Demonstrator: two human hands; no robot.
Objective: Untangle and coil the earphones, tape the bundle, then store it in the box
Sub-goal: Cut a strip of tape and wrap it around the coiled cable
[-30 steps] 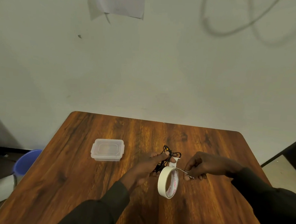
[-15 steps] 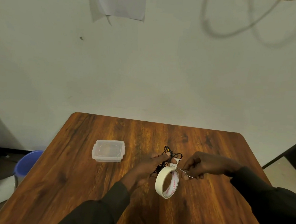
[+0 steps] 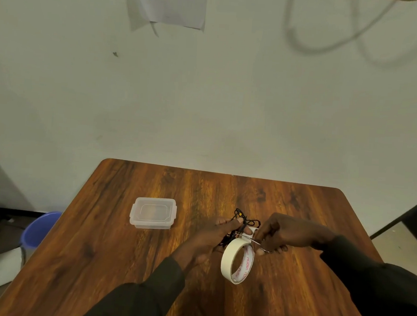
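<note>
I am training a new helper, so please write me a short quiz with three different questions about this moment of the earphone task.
1. True or false: the plastic box on the table has its lid on.
2. Which hand grips the earphones?
A. left hand
B. right hand
3. Fill in: the tape roll hangs below the hands, and the right hand holds small ____ at the tape strip.

Key: 1 true; 2 A; 3 scissors.
</note>
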